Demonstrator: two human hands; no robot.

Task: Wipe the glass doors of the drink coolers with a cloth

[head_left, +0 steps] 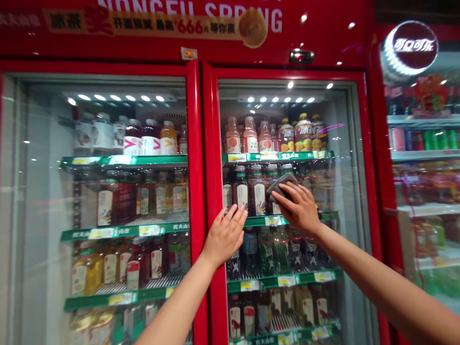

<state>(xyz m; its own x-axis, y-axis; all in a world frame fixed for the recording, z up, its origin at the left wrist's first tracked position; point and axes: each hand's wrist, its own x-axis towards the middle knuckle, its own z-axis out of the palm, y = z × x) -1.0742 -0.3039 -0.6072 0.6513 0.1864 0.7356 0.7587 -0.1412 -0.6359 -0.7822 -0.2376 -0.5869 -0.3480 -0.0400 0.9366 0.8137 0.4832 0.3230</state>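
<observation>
My right hand (301,206) presses a dark grey cloth (283,186) against the glass door (345,191) of a red drinks fridge, fingers laid over the folded fabric. To its left, my left hand (225,235) rests with fingers spread at the left edge of the same door, its palm by the red door frame (212,158). It holds nothing. Bottles on the shelf (257,191) behind the glass are partly hidden by the cloth and my right hand.
A second glass door (125,206) with shelves of bottles lies to the left. Above the doors runs a red header (323,28) with lettering. Another fridge (427,155) with cans and bottles stands at the right, a round lit sign (411,48) at its top.
</observation>
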